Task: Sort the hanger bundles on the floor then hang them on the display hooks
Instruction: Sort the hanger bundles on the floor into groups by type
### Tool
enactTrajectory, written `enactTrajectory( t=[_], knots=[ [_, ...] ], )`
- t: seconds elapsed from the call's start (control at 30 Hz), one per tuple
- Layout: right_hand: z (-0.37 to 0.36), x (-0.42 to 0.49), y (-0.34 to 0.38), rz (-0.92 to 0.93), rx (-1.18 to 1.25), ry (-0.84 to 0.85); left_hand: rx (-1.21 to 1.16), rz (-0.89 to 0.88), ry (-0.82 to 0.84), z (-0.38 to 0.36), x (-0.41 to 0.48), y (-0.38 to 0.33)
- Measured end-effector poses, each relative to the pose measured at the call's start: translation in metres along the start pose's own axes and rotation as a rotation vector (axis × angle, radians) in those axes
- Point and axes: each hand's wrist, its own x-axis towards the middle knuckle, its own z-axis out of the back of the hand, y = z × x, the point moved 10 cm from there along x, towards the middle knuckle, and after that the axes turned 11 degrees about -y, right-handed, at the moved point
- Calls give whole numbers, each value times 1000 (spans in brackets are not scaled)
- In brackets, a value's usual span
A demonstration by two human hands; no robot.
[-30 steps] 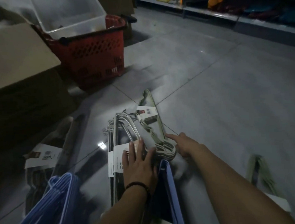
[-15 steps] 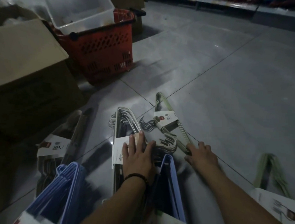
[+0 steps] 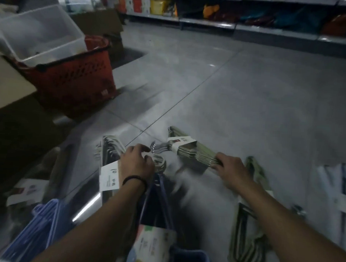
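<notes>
Hanger bundles point(image 3: 189, 151) lie on the floor point(image 3: 249, 94), basket point(image 3: 77, 81) behind them at left, shelves point(image 3: 212, 23) farthest back

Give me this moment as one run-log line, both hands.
phase: sorting on floor | left hand: grips pale hanger bundle | right hand: grips green hanger bundle by one end

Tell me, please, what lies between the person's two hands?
In the head view, the green hanger bundle, gripped by the right hand, spans the gap; its chrome hooks nearly reach the left hand.
</notes>
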Motion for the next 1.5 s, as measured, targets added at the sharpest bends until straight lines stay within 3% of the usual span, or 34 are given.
enactTrajectory(
  t=[0.13, 0.23, 0.33, 0.5, 0.6, 0.67, 0.73, 0.83, 0.93, 1.07, 1.2, 1.33, 1.5],
  knots=[
    [64, -17, 1, -85, 114, -158, -452, 386, 130, -45, -21, -34],
    [98, -32, -18, -231, 290, -245, -715, 735, 556, -101, -85, -85],
    [113, -61, -39, -398, 698, -274, -752, 868, 946, -127, -151, -132],
    [116, -104, -63, -605, 1272, -220, -980, 998, 1029, -165, -189, -179],
    [110, -126, -68, -641, 1563, -94, -1124, 925, 955, -162, -187, -202],
    [102, -145, -80, -658, 1615, 20, -1143, 967, 913, -165, -195, -207],
    [91, -163, -96, -670, 1571, 153, -1020, 942, 873, -170, -203, -202],
    [92, -179, -118, -687, 1317, 256, -799, 751, 835, -173, -208, -202],
    [127, -167, -153, -743, 1178, 57, -739, 641, 774, -178, -201, -208],
    [170, -141, -190, -767, 1393, -227, -566, 361, 740, -171, -194, -217],
    [157, -142, -195, -804, 1159, -167, -355, 132, 753, -179, -210, -205],
    [133, -150, -224, -865, 751, -255, -130, -24, 727, -188, -226, -184],
    [94, -155, -250, -896, 596, -251, 69, -123, 762, -198, -246, -161]
  ],
)
